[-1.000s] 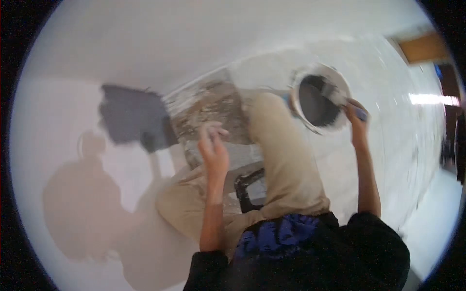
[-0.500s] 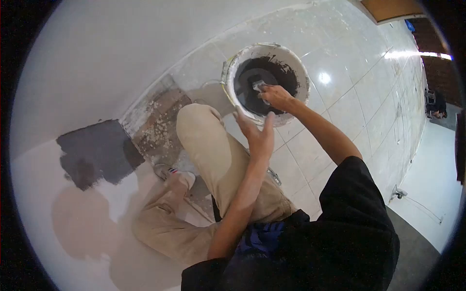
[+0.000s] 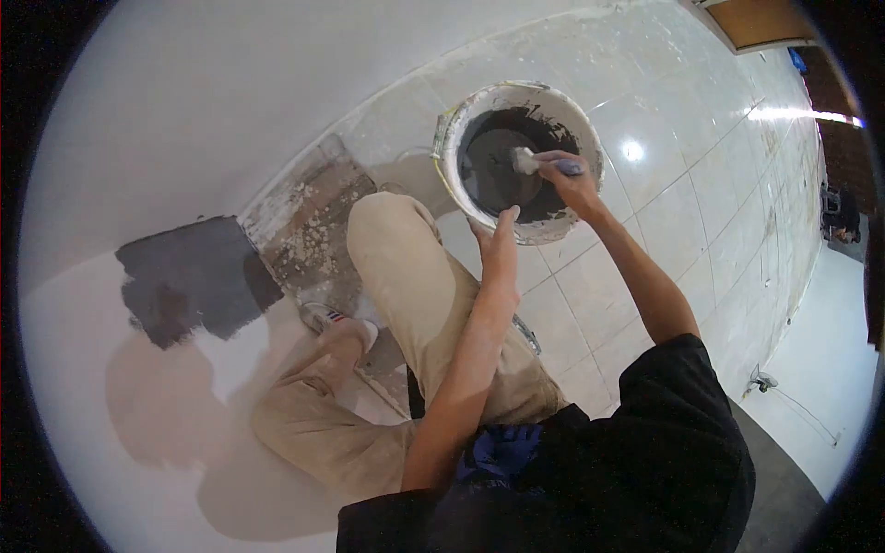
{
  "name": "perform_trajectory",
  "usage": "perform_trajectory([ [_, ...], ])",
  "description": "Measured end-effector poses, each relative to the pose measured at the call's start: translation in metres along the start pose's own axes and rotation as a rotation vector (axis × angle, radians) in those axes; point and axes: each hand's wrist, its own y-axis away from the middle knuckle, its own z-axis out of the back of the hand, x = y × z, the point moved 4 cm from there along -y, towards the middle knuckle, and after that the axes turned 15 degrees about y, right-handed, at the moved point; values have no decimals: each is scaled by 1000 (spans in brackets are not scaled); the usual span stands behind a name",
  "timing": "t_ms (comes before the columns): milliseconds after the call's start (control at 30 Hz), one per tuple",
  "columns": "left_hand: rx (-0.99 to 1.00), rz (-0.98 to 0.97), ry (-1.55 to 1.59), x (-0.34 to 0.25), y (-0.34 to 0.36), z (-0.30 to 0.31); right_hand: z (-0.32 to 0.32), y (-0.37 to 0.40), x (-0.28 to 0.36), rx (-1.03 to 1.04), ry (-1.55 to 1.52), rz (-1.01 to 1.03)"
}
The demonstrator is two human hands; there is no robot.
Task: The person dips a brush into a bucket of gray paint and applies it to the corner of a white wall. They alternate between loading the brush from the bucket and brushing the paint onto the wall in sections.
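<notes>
A white bucket (image 3: 448,138) stands on the floor with dark grey paint (image 3: 493,170) in it. My right hand (image 3: 576,187) is closed around a paintbrush (image 3: 526,162) over the bucket's opening; its bluish handle end pokes out of my fist, and its bristles are hard to make out against the paint. At the bucket's near rim, my left hand (image 3: 498,241) grips the edge, thumb over the inside and fingers hidden behind the wall. To the left, a patch of dark grey paint (image 3: 198,281) covers part of the white wall.
My bent knee (image 3: 392,221) in beige trousers is close to the bucket. Rough, debris-covered floor (image 3: 309,217) runs along the wall, with light tiles (image 3: 664,194) beyond. A metal object (image 3: 525,335) lies partly hidden beside my thigh. A cable fitting (image 3: 763,380) is at far right.
My left hand has closed onto the bucket's near rim. The right hand has shifted right and turned, bringing the brush nearer the bucket's right side with its handle end showing.
</notes>
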Motion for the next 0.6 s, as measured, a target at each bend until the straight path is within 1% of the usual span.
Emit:
perform_trajectory([
  [67,23,16,35,1,1,-2,9,7,-12,-95,-447,-44],
  [133,42,38,102,2,1,-2,18,17,-18,-149,-613,-93],
  [167,18,44,84,3,2,-1,20,22,-19,-171,-697,-116],
  [233,-33,50,51,1,3,0,23,27,-23,-188,-812,-147],
  [267,-17,29,51,-1,4,0,23,29,-25,-194,-870,-163],
  [367,1,-10,42,-4,7,-1,25,38,-19,-200,-861,-118],
  [467,-26,0,9,-4,6,0,27,41,-18,-228,-895,-165],
  [600,-23,-17,6,-2,3,1,25,43,-24,-268,-1057,-178],
])
